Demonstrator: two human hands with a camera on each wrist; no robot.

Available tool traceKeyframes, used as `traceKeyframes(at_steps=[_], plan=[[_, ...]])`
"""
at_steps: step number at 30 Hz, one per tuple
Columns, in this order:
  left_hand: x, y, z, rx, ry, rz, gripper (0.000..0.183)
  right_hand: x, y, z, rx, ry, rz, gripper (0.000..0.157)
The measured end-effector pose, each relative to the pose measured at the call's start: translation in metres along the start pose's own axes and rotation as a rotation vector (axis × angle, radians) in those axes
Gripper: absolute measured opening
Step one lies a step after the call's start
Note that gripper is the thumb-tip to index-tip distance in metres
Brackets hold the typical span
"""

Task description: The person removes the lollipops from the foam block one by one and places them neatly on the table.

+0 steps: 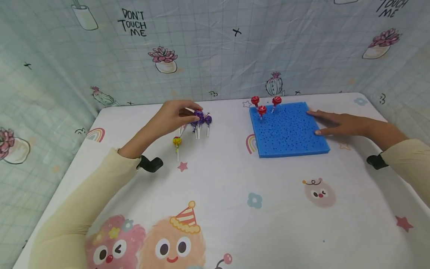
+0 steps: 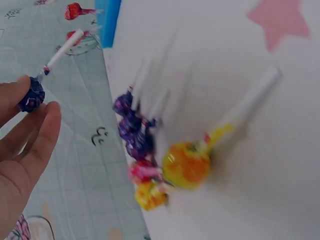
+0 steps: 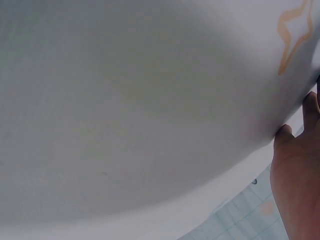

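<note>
Between thumb and fingertips, my left hand (image 1: 174,116) pinches a purple-wrapped lollipop (image 2: 33,95), its white stick pointing away from the palm. More purple lollipops (image 1: 208,120) lie on the table close to that hand, partly covered by it in the head view. Nearer to me is a yellow lollipop (image 1: 177,141). My right hand (image 1: 346,124) touches the right edge of a blue foam board (image 1: 289,130) with fingers extended. Three red lollipops (image 1: 262,110) stand on sticks at the board's far left part.
A pink-and-yellow wrapped lollipop (image 2: 150,195) lies beside the purple ones in the left wrist view. The white table (image 1: 221,179) has printed cartoon figures and stars. Behind it hangs a patterned cloth (image 1: 201,45).
</note>
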State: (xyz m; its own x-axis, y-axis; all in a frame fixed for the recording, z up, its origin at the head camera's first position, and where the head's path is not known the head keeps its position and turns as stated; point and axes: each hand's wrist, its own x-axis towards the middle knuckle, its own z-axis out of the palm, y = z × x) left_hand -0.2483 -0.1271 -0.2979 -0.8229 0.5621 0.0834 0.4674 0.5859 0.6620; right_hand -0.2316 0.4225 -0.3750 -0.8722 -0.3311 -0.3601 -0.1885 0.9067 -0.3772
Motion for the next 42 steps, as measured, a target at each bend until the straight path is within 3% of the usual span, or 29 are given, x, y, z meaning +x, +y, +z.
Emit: traceKeyframes(at_steps=[8, 12, 28, 37, 42], plan=[[-0.012, -0.025, -0.003, 0.09, -0.074, -0.134, 0.032, 0.001, -0.002, -0.001, 0.004, 0.004, -0.029, 0.087], [-0.013, -0.034, 0.0, 0.125, -0.091, -0.163, 0.032, 0.001, -0.003, -0.002, 0.0, -0.001, -0.034, 0.086], [-0.009, -0.04, 0.003, 0.125, -0.103, -0.172, 0.032, 0.0, -0.002, -0.003, 0.024, -0.007, -0.034, 0.086], [-0.016, -0.043, 0.007, 0.093, -0.161, -0.127, 0.028, 0.001, -0.001, 0.0, 0.038, -0.01, -0.021, 0.087], [-0.022, -0.041, 0.007, 0.13, -0.175, -0.095, 0.03, -0.001, -0.002, 0.0, 0.043, -0.005, -0.016, 0.087]])
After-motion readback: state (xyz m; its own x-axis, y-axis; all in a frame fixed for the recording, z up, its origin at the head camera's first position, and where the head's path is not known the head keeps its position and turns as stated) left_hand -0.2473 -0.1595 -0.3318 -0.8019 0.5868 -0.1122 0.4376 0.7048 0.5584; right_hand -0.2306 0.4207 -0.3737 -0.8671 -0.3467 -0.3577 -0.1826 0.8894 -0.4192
